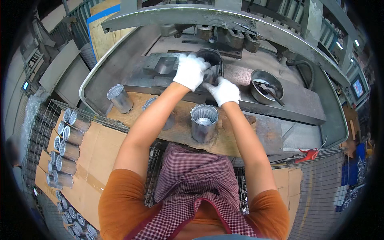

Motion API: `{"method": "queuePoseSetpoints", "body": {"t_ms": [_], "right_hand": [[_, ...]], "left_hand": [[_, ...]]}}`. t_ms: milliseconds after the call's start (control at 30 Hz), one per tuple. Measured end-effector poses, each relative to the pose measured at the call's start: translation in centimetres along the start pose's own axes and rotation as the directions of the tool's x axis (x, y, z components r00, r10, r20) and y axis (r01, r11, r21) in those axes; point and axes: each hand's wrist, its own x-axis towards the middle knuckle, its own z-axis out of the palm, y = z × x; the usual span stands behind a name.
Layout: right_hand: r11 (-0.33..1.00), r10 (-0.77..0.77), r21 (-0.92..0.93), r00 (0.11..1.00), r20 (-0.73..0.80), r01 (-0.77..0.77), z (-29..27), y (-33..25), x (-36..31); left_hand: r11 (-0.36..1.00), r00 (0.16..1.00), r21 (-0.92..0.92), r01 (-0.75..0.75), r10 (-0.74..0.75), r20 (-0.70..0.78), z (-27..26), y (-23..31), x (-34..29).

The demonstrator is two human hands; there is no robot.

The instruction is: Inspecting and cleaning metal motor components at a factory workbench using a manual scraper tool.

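Observation:
Both my hands wear white gloves and meet at the machine bed. My left hand [191, 72] is closed at the left side of a grey metal part [213, 75], its fingertips blurred. My right hand [225, 92] grips the same part from the lower right, thumb and fingers bent towards it. Much of the part's shape is hidden by the gloves. Just beyond it is a dark round fixture [209, 55]. Nearest below my hands, a finned metal cylinder [204, 123] stands upright on a wooden board [182, 138]. Another finned cylinder [150, 103] is partly covered by my left forearm.
A third cylinder [120, 98] stands at the board's left. Right of my hands sits a metal bowl [267, 87] with a dark-handled tool. A steel beam [192, 16] crosses overhead. Several cylinders [67, 150] lie on cardboard at left; red-handled pliers [307, 155] lie at right.

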Motion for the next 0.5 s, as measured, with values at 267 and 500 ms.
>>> {"method": "queuePoseSetpoints", "body": {"t_ms": [267,500], "right_hand": [[0.994,0.02,-0.105,0.999,-0.027,-0.023,2.3,1.7,5.5],[0.983,-0.106,-0.154,0.994,-0.036,0.099,4.0,2.0,5.7]], "left_hand": [[0.99,0.985,-0.087,0.108,-0.095,0.144,-3.5,-2.0,-0.3],[0.947,0.679,0.02,0.321,-0.245,0.693,-10.2,-4.4,-9.1]]}}
